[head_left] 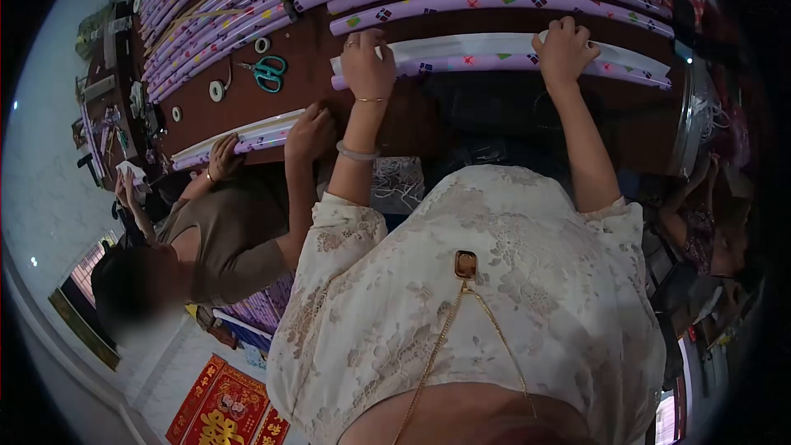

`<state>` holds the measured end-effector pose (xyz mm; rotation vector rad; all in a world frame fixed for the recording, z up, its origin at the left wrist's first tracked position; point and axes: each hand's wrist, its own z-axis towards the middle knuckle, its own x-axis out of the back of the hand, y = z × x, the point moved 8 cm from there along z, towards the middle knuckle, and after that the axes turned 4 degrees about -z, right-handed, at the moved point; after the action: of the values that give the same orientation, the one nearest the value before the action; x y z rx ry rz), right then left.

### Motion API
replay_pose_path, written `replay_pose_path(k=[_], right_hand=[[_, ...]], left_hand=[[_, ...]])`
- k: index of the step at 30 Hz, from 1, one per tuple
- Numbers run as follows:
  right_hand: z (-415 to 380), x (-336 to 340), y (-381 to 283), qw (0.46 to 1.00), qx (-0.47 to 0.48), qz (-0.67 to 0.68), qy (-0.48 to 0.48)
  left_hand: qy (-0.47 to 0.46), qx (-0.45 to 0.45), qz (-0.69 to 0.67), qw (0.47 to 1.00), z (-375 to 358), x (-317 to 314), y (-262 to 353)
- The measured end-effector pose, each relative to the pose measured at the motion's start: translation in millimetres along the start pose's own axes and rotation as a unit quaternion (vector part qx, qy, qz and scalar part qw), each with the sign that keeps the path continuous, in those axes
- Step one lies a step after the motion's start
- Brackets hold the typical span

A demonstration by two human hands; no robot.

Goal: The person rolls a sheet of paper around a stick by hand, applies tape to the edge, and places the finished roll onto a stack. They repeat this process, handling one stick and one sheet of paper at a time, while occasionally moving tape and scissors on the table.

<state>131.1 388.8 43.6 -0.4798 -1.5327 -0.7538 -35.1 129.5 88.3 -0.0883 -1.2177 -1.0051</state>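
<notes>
A purple wrapping paper roll with a gift-box print (474,61) lies across the near side of the table, its white inner side showing along the far edge. My left hand (368,64), with a ring and two bracelets, has its fingers curled over the roll near its left end. Toward the right end, my right hand (564,51) holds the same roll with bent fingers and a raised wrist. Both palms face down, so the fingertips are partly hidden. Just beyond my hands lies a finished-looking purple roll (494,7).
Several more rolls (222,33) are stacked at the back and left. Teal scissors (268,74) and a tape roll (217,91) lie on the brown table (305,58). At my left, a co-worker's hands (309,132) hold another roll. Another person (700,218) sits at right.
</notes>
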Motion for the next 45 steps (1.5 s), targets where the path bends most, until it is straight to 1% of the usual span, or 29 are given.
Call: replay_pose_path(k=[1,2,4,5,15,17,18,20,21,23,27,29,30,32,33,35,36,38,39,41,42,43,44,45], right_hand=[[0.3,-1.4,-1.0,1.0,-0.004,-0.014,-0.009],[0.1,-1.3,-1.2,1.0,-0.004,-0.014,-0.009],[-0.2,1.3,-2.0,1.0,0.001,-0.017,-0.002],[-0.6,3.2,0.3,1.0,-0.003,-0.016,-0.001],[-2.5,3.8,5.1,0.999,-0.015,-0.001,-0.034],[-2.9,3.3,6.4,0.999,-0.015,0.0,-0.043],[-3.4,4.4,6.7,0.999,-0.011,0.003,-0.037],[-3.8,5.9,7.4,0.999,-0.007,0.005,-0.031],[-4.1,6.5,7.8,1.0,-0.006,0.003,-0.027],[-4.5,6.2,7.8,1.0,-0.005,0.001,-0.024],[-4.2,5.6,9.6,1.0,-0.007,0.0,-0.024],[-4.3,7.5,10.8,1.0,-0.007,0.005,-0.022],[-4.3,7.8,10.9,1.0,-0.008,0.005,-0.024],[-4.6,8.1,11.2,1.0,-0.01,0.005,-0.025],[-4.9,7.4,10.0,1.0,-0.01,0.006,-0.023],[-5.3,9.0,9.6,1.0,-0.01,0.006,-0.024],[-5.2,9.7,9.8,0.999,-0.014,0.007,-0.029],[-5.2,9.4,10.4,0.999,-0.021,0.008,-0.034],[-5.1,9.4,9.9,0.999,-0.018,0.005,-0.028],[-5.4,11.6,11.2,1.0,-0.019,0.002,-0.023],[-5.0,13.4,10.9,0.999,-0.015,0.018,-0.026],[-5.5,14.3,10.2,0.999,-0.011,0.033,-0.03],[-6.2,13.1,10.8,0.999,-0.011,0.033,-0.031],[-6.4,11.5,10.9,0.999,-0.01,0.032,-0.027]], left_hand=[[-0.049,0.018,0.003,0.999,-1.1,-10.6,3.3],[-0.048,0.018,0.004,0.999,-1.2,-13.7,7.2],[-0.135,-0.004,0.046,0.99,-3.0,-35.3,9.9],[-0.151,-0.012,0.058,0.987,-3.5,-41.4,10.0],[-0.167,-0.057,0.086,0.981,2.8,-41.7,8.1],[-0.173,-0.086,0.083,0.978,4.0,-40.9,13.6],[-0.173,-0.086,0.082,0.978,3.4,-41.1,11.3],[-0.168,-0.136,0.068,0.974,1.8,-41.2,14.7],[-0.168,-0.136,0.068,0.974,2.4,-41.1,13.8],[-0.189,-0.098,0.042,0.976,3.9,-43.2,6.8],[-0.183,-0.085,-0.006,0.979,6.4,-50.3,-2.7],[-0.22,-0.013,-0.057,0.974,8.8,-55.8,-12.8],[-0.219,-0.014,-0.059,0.974,10.6,-56.6,-11.1],[-0.225,0.053,-0.058,0.971,12.5,-59.4,-18.5],[-0.223,0.052,-0.058,0.972,12.5,-60.1,-20.4],[-0.221,0.087,-0.045,0.97,10.6,-61.2,-27.3],[-0.221,0.087,-0.046,0.97,11.1,-57.7,-21.8],[-0.171,0.151,0.101,0.968,10.8,-38.4,-24.6],[-0.171,0.15,0.101,0.969,8.9,-40.1,-29.2],[-0.211,0.262,0.036,0.941,-4.5,-47.3,-58.9],[-0.211,0.26,0.034,0.942,-2.6,-45.3,-61.5],[-0.219,0.275,0.002,0.936,-3.7,-44.2,-66.0],[-0.226,0.291,-0.029,0.929,-4.8,-42.8,-70.7],[-0.225,0.292,-0.029,0.929,-5.0,-39.7,-76.2]])
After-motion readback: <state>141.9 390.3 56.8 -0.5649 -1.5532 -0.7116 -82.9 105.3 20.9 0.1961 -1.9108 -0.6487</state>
